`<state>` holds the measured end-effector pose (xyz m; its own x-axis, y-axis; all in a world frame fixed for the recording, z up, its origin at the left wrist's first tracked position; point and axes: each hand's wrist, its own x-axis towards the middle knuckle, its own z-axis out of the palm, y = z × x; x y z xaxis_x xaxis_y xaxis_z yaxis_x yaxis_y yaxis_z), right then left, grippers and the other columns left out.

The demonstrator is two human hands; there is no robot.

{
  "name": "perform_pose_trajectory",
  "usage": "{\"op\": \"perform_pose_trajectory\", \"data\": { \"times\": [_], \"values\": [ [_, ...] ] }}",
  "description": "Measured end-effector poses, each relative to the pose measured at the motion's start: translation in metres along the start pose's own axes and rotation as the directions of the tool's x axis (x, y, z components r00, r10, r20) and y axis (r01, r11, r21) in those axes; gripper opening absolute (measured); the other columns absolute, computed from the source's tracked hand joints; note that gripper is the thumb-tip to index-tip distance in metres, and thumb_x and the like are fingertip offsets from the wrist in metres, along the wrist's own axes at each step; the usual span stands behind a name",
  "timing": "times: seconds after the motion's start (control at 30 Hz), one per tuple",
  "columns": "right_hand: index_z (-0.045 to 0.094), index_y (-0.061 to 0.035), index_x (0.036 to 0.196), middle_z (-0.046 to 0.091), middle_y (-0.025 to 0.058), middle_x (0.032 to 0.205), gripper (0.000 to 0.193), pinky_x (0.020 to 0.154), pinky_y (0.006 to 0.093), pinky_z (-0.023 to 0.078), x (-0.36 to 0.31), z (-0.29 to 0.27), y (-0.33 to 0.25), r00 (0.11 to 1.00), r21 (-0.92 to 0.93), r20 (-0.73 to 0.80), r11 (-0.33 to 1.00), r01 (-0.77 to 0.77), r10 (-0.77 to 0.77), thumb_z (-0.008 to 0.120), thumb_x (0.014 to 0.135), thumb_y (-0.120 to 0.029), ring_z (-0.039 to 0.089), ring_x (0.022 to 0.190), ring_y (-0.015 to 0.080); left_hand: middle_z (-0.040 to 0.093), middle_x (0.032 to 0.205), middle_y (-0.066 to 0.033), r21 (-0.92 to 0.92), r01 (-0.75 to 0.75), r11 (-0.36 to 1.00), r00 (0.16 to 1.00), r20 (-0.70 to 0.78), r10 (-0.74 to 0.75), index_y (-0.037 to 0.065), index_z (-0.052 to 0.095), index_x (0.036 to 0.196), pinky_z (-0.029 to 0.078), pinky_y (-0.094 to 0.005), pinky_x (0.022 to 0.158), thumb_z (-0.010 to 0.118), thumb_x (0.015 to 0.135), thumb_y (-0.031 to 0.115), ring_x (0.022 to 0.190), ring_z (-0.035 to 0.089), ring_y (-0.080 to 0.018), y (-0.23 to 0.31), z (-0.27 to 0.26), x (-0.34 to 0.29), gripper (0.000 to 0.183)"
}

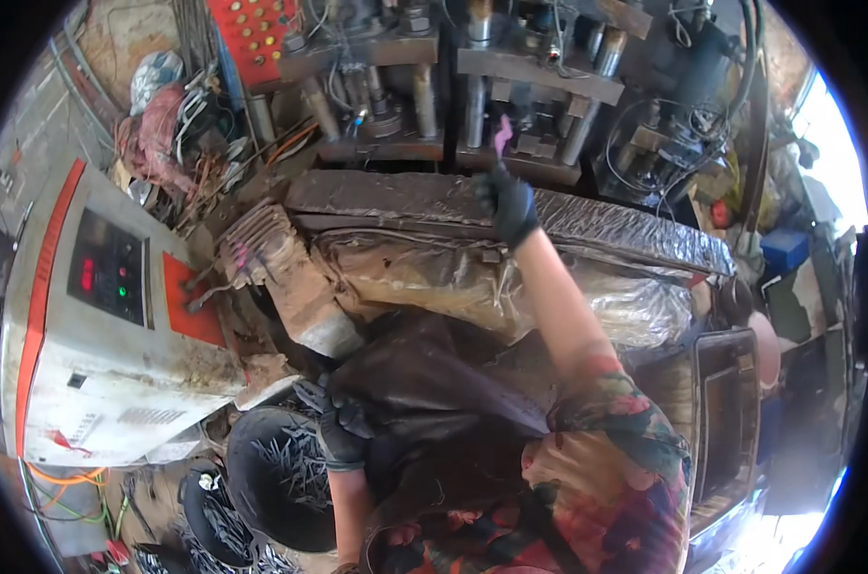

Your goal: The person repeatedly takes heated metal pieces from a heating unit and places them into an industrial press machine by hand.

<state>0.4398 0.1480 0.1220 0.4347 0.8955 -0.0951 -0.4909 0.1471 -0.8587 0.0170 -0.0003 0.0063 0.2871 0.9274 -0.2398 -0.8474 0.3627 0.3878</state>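
My right hand (pixel 512 209), in a dark glove, reaches forward toward the presses. Its fingers are closed on a thin dark tool whose grip is hidden inside the glove. At the far end of that tool is a small, curved metal piece (pixel 503 137), glowing pink, in front of the middle press (pixel 539 143). Low on the left, my gloved left hand (pixel 341 435) is closed beside a dark apron over my lap. Grey metal strips (pixel 309 393) stick out from its fingers, above a round black basin (pixel 273 497) with many similar strips in it.
A white control cabinet (pixel 118 373) with a lit panel stands at the left. Before the presses runs a long foil-wrapped bench (pixel 405 199). Pinkish rods lie on a crumbly block (pixel 262 244). A smaller black tub (pixel 214 517) sits lower left, and a wooden chair (pixel 725 411) at right.
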Motion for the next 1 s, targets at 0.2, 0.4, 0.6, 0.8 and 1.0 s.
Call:
{"op": "perform_pose_trajectory", "data": {
  "times": [0.2,0.4,0.6,0.8,1.0],
  "values": [
    [0.058,-0.0109,0.101,0.066,0.0046,0.076,0.017,0.055,0.0267,0.047,0.100,-0.001,0.020,0.956,0.064,-0.292,0.996,0.057,-0.036,0.052,0.091,-0.024,0.060,0.061,0.0139,0.040,0.072,0.0030,0.044,-0.050,0.998,0.998,-0.038,0.051,0.009,0.047,0.116,0.030,-0.0189,0.043,0.044,0.098,0.021,0.053,0.034,-0.0048,0.013,0.016,-0.008,0.022],
    [0.056,-0.0163,0.105,0.066,0.0053,0.084,0.023,0.066,0.0298,0.050,0.207,-0.194,-0.043,0.607,-0.945,0.072,0.141,0.295,-0.791,0.059,0.083,-0.016,0.063,0.072,0.0139,0.043,0.084,0.0025,-0.039,0.107,0.994,0.983,0.152,-0.099,0.010,0.040,0.130,0.032,-0.0185,0.044,0.044,0.098,0.021,0.056,0.036,-0.0046,-0.033,0.039,0.017,0.035],
    [0.057,-0.0107,0.105,0.063,0.0068,0.075,0.022,0.051,0.0302,0.047,0.078,-0.040,-0.008,0.964,0.062,-0.264,0.996,0.063,-0.045,0.054,0.092,-0.028,0.059,0.060,0.0153,0.044,0.084,0.0027,0.037,-0.007,0.999,0.999,0.050,0.005,0.011,0.043,0.128,0.033,-0.0183,0.045,0.048,0.096,0.022,0.057,0.038,-0.0044,0.005,0.014,0.001,0.035],
    [0.057,-0.0088,0.110,0.064,0.0069,0.075,0.028,0.047,0.0304,0.043,-0.058,-0.077,-0.015,0.999,-0.210,-0.022,0.977,0.035,-0.040,0.046,0.095,-0.030,0.056,0.055,0.0165,0.046,0.085,0.0026,0.048,-0.018,0.999,0.995,0.097,0.013,0.015,0.044,0.131,0.035,-0.0175,0.046,0.050,0.096,0.023,0.059,0.040,-0.0043,0.002,0.016,0.001,0.036],
    [0.066,-0.0078,0.094,0.067,0.0159,0.079,0.039,0.064,0.0436,0.049,-0.151,-0.072,-0.006,0.990,-0.931,0.086,0.364,0.040,0.112,0.041,0.092,-0.037,0.063,0.069,0.0333,0.046,0.087,0.0020,0.096,-0.022,0.995,0.997,0.077,0.014,0.016,0.044,0.131,0.038,-0.0179,0.047,0.050,0.095,0.022,0.060,0.041,-0.0047,-0.004,0.014,0.008,0.037]
  ]
}}
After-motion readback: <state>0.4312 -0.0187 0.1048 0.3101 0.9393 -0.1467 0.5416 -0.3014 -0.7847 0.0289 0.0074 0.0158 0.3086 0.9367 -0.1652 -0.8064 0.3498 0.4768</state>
